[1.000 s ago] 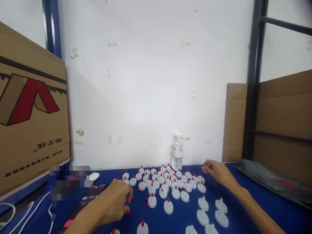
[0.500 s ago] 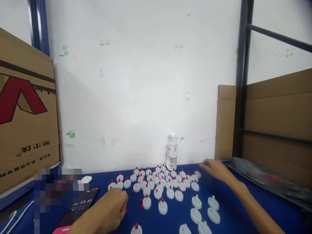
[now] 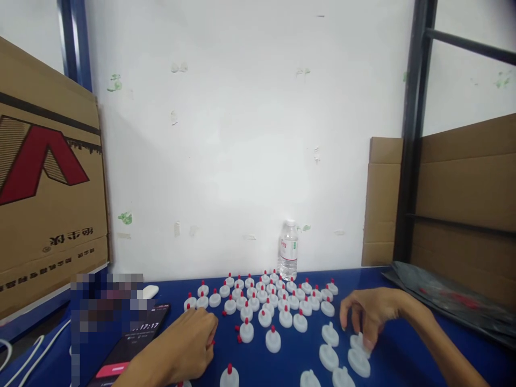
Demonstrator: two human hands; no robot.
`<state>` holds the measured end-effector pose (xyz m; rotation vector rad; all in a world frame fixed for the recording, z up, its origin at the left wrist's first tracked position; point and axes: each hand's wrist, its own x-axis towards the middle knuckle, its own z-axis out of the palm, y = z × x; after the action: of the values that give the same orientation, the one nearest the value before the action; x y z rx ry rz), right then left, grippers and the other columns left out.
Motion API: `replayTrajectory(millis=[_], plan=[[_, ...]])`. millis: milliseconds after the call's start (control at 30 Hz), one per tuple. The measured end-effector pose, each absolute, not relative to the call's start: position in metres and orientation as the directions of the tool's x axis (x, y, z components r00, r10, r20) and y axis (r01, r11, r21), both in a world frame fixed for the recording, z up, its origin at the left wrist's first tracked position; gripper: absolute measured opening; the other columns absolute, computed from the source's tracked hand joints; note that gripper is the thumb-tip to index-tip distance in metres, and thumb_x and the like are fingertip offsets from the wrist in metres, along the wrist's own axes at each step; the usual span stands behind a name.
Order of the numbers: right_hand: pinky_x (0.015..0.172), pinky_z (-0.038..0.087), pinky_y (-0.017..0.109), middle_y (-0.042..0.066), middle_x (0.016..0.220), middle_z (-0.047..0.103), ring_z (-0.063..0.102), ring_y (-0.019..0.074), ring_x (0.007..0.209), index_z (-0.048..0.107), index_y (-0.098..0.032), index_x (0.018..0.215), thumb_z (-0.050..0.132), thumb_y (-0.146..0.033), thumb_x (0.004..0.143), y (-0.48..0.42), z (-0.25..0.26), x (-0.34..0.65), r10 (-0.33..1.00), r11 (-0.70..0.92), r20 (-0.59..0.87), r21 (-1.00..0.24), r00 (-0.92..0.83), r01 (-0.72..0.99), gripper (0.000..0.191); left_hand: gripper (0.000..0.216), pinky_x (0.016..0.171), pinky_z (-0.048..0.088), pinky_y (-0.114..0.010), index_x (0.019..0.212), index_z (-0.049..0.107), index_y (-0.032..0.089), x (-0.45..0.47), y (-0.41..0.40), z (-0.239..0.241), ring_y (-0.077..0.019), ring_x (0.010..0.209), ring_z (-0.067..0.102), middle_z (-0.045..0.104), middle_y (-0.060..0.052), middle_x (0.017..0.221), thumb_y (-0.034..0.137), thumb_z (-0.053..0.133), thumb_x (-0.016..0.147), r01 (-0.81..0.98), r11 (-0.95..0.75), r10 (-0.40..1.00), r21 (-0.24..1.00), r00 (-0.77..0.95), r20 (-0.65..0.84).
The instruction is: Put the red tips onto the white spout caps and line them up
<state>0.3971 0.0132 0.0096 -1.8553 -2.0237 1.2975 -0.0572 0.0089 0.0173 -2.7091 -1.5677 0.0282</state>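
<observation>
My left hand [image 3: 186, 344] rests closed low on the blue table, and a red cap [image 3: 213, 342] peeks out at its curled fingertips. To the right, my right hand [image 3: 377, 314] bends down over an uncapped white oval piece with a short spout [image 3: 358, 344]. Its fingers are apart, with the thumb over that piece, which still lies on the table. Just in front lies another uncapped white piece [image 3: 358, 363], and several more sit left of it. Many white pieces with red caps on their spouts [image 3: 273, 340] stand in the middle, between the hands.
A water bottle [image 3: 288, 250] stands against the white wall. Beside my left forearm lie a phone [image 3: 133, 341] and white cables. Cardboard boxes [image 3: 48, 204] rise on the left, cardboard panels on the right. A grey plastic bag [image 3: 439, 295] lies at the right. Loose red caps [image 3: 239, 339] dot the table.
My right hand has come from the back right of the capped pieces toward me, down to an uncapped white piece. My left hand stays closed in nearly the same place. The view has shifted slightly.
</observation>
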Motion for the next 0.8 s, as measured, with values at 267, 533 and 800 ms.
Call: replayTrajectory(millis=[267, 533, 800], plan=[[0.050, 0.040, 0.021, -0.001, 0.069, 0.073, 0.064, 0.0151, 0.056, 0.080, -0.025, 0.078, 0.087, -0.034, 0.044, 0.023, -0.001, 0.389, 0.915, -0.018, -0.332, -0.604, -0.231, 0.797, 0.036, 0.016, 0.080, 0.049, -0.044, 0.091, 0.063, 0.020, -0.054, 0.010, 0.012, -0.0329, 0.093, 0.067, 0.070, -0.015, 0.098, 0.030, 0.052, 0.086, 0.881, -0.471, 0.882, 0.038, 0.472, -0.010], [0.071, 0.049, 0.028, 0.005, 0.088, 0.075, 0.068, 0.0246, 0.085, 0.080, -0.021, 0.091, 0.076, -0.036, 0.064, 0.028, 0.013, 0.396, 0.984, 0.142, -0.007, -0.563, -0.177, 0.814, 0.031, 0.017, 0.085, 0.048, -0.040, 0.105, 0.060, 0.022, -0.058, 0.017, 0.005, -0.0290, 0.102, 0.066, 0.070, -0.010, 0.108, 0.020, 0.050, 0.090, 0.861, -0.501, 0.864, 0.086, 0.503, 0.005], [0.078, 0.050, 0.032, 0.006, 0.099, 0.076, 0.068, 0.0246, 0.086, 0.074, -0.023, 0.098, 0.064, -0.041, 0.081, 0.033, 0.020, 0.373, 0.963, 0.228, 0.247, -0.515, -0.111, 0.826, 0.027, 0.032, 0.085, 0.047, -0.041, 0.119, 0.056, 0.020, -0.057, 0.022, 0.006, -0.0322, 0.105, 0.065, 0.069, -0.013, 0.112, 0.017, 0.056, 0.087, 0.881, -0.471, 0.882, 0.049, 0.472, 0.005]])
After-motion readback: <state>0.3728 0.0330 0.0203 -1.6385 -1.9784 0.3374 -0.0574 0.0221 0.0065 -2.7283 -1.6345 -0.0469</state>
